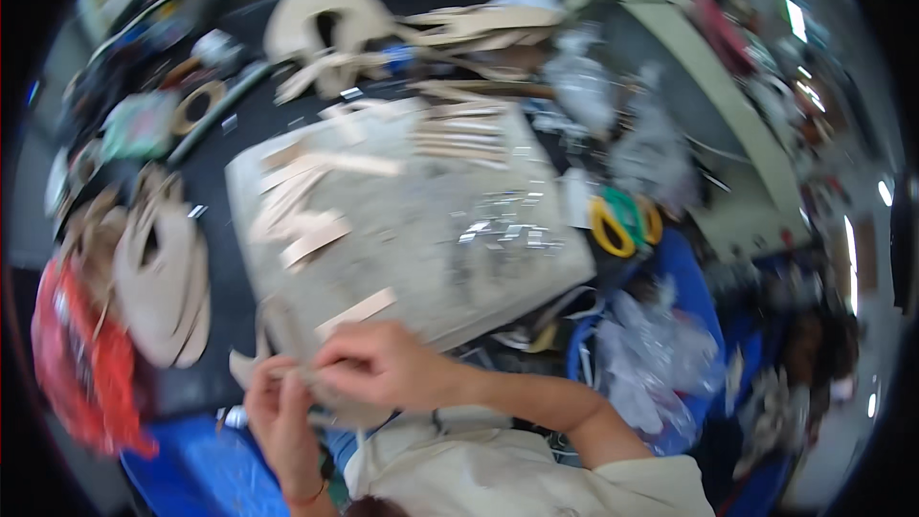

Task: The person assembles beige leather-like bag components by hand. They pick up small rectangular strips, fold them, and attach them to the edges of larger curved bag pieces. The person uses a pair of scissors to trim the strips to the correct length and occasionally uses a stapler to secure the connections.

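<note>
My left hand [280, 414] and my right hand [383, 366] meet at the near left edge of a pale, worn board [421, 278]. Both are closed in a pinch on a beige cut leather piece [275, 324], whose strap-like ends stick up beyond the fingers. More of this piece hangs beneath my right hand. Motion blur hides exactly where the fingertips grip. Just past my right hand lies a short tan strip [359, 309]. Farther up the board's left side are several loose tan strips [306, 215], with a row of similar strips [461, 132] at its far edge.
Small shiny metal pieces [512, 220] are scattered on the board. Scissors with yellow handles [609, 228] lie at its right, beside a blue bin [691, 278] with clear plastic bags. Stacked beige cutouts [163, 278] and a red bag [77, 364] sit left. A tape roll [198, 107] stands far left.
</note>
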`<action>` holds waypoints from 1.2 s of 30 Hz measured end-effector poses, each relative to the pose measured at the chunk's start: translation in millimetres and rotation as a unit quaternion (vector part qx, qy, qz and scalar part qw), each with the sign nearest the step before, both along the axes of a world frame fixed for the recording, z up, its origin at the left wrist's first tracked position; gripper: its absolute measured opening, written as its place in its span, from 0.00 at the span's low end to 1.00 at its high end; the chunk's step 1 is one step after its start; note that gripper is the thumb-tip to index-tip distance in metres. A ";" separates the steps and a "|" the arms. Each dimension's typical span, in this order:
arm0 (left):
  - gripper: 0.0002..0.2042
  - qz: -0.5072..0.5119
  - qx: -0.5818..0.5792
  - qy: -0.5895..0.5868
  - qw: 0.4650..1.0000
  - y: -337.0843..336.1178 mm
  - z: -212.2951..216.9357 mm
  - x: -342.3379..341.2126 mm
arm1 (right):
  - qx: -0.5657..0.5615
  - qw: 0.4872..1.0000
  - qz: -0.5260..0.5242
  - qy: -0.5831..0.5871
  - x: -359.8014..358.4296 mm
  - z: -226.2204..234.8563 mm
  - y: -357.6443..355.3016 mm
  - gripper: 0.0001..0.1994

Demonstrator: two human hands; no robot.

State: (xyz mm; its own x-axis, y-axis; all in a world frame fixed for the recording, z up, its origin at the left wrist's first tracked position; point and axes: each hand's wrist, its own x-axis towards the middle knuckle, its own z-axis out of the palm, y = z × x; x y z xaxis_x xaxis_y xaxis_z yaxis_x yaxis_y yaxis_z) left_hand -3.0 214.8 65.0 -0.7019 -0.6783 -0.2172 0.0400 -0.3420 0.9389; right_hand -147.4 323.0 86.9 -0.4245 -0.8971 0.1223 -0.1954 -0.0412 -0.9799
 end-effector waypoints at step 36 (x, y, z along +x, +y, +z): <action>0.08 -0.023 -0.093 -0.068 0.993 16.9 8.7 8.9 | 0.074 0.986 -0.140 0.058 28.7 14.3 19.6 0.08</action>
